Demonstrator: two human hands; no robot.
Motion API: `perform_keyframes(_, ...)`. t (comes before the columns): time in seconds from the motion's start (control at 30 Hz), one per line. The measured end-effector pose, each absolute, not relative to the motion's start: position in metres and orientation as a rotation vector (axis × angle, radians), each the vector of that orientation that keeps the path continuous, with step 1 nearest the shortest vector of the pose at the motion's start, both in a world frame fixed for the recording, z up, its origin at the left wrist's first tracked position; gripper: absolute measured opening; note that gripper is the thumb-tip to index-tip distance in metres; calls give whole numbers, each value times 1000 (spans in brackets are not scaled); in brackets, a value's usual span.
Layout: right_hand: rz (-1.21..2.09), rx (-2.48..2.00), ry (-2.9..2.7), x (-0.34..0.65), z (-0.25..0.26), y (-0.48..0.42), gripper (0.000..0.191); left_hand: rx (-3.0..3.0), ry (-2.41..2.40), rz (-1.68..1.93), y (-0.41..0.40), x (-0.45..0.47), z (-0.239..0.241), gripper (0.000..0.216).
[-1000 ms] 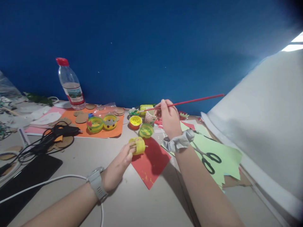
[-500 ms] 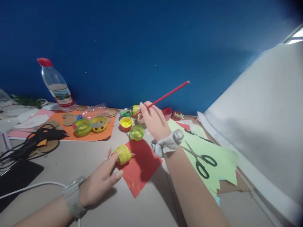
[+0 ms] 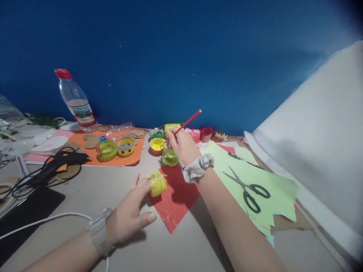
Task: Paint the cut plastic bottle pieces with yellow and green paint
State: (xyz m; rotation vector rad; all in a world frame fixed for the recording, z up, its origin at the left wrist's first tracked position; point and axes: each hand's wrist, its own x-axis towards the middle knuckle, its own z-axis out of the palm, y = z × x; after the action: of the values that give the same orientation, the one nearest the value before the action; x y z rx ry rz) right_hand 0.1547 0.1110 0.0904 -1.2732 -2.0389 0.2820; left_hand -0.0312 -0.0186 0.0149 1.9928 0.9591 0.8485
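My right hand (image 3: 184, 147) is closed on a red paintbrush (image 3: 187, 123), with its lower end beside a small cup of yellow paint (image 3: 157, 144). A cup of green paint (image 3: 156, 134) stands just behind that one. My left hand (image 3: 133, 211) has a yellow-painted plastic ring (image 3: 157, 184) over its fingers, the thumb held apart from it. The ring is over the left corner of a red paper sheet (image 3: 177, 200) with yellow smears. A green-and-yellow plastic ring (image 3: 170, 157) stands between the paint cups and the red sheet, near my right wrist.
Two decorated plastic rings (image 3: 106, 150) rest on orange paper (image 3: 136, 155) at the left. A red-capped bottle (image 3: 81, 111) stands behind them. Black scissors (image 3: 249, 190) lie on green paper (image 3: 278, 185) at the right. A black cable-attached tool (image 3: 65, 158) and a dark tablet (image 3: 36, 207) are at the left.
The view has shifted, so the table's things appear farther right. The brush in my right hand has tipped, its upper end now lower and farther left. My left hand still has the yellow ring.
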Motion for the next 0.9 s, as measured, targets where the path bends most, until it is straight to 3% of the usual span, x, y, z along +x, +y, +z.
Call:
perform_keyframes(0.33,286,-1331,-2082,152,100,106,24,2099,983,908,-18,-33,13,82)
perform_keyframes(0.63,164,-1059,-1801,164,159,55,34,2273,1057,1005,-23,-32,14,84)
perform_keyframes(0.9,550,-903,-1733,158,163,21,37,2410,1167,1068,-24,-30,9,79)
